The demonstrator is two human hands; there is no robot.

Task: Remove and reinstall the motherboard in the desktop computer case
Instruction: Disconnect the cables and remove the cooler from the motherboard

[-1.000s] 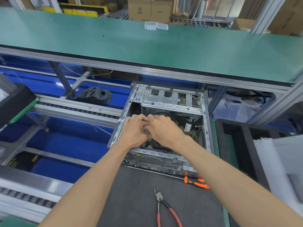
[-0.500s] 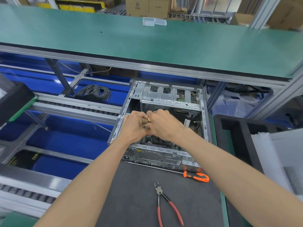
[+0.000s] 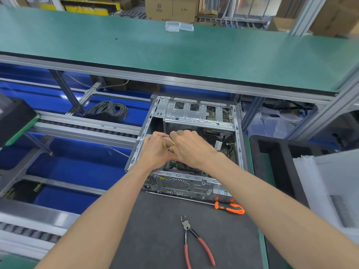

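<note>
On the grey table mat (image 3: 155,230), both hands, left hand (image 3: 155,150) and right hand (image 3: 191,147), have lifted slightly, now pinching a yellow cable (image 3: 172,147) between them above the motherboard (image 3: 180,165) in the computer case (image 3: 198,117), likely unplugging it.

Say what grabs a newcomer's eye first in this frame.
Both hands, left hand and right hand, meet over the open computer case at centre, pinching something yellow. Nearer, on the dark mat, lie red-handled cutters and an orange-handled screwdriver.
</note>
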